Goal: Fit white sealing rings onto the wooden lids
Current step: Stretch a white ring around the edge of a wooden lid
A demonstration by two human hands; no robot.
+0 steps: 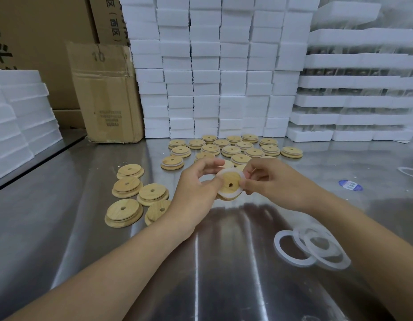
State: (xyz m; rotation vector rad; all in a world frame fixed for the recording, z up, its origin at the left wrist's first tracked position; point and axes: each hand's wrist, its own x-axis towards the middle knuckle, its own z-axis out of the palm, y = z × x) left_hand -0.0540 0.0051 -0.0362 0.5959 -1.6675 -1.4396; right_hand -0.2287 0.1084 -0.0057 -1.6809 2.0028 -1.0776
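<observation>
While the left hand (196, 184) pinches a wooden lid (231, 181), the right hand (270, 181) pinches its white sealing ring (224, 195). Bare lids (124, 213) lie left.

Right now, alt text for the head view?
The left hand holds a wooden lid above a steel table while the right hand pinches a white sealing ring onto it. Bare lids lie at left, ringed lids behind, spare rings at right.

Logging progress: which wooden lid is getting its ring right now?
The lid held between the left hand and right hand, a white ring partly round it. The other lids lie on the table.
</observation>
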